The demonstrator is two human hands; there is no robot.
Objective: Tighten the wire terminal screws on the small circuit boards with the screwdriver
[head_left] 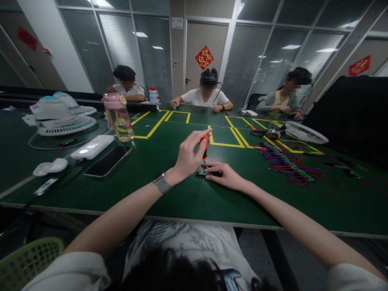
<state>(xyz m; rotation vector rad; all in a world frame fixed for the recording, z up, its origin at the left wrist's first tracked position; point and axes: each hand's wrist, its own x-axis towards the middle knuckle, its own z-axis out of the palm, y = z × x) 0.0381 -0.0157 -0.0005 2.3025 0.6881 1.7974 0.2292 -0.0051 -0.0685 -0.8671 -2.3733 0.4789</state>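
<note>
My left hand (191, 152), with a watch on its wrist, is closed around the orange and black handle of a screwdriver (205, 153). The screwdriver stands upright, its shaft pointing down at a small green circuit board (201, 173) in a black holder. Whether the tip touches the board is too small to tell. My right hand (226, 175) rests low on the table, its thumb and fingers gripping the black holder from the right. Part of the holder is hidden under those fingers.
On the green table (176, 198), a phone (108, 161), a white power bank (92, 147), a drink bottle (119, 118) and fans (62, 117) lie left. Wired circuit boards (287, 161) are spread right. Several people sit across; a green basket (32, 258) stands below left.
</note>
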